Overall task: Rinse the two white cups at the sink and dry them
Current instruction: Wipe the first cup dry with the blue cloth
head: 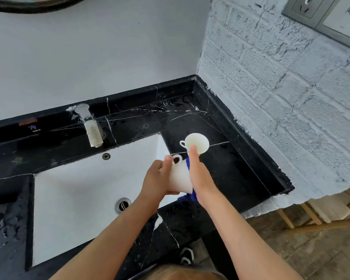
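Left hand (158,178) grips a white cup (179,178), tilted, handle up and away from the person, rim toward them, over the right edge of the sink (73,199). Right hand (198,174) presses a blue cloth (192,196) against the cup's right side; fingers look mostly straight, with the cloth showing above and below the palm. Whether the fingers curl round the cloth, cannot tell. Second cup (197,142) stands on the black marble counter (230,164) just beyond the hands, mouth up, handle to the left, right hand's fingertip overlapping its near rim in view. Faucet (90,126) at the back of the sink, drain (123,205) in the basin. White brick wall (281,98) to the right.
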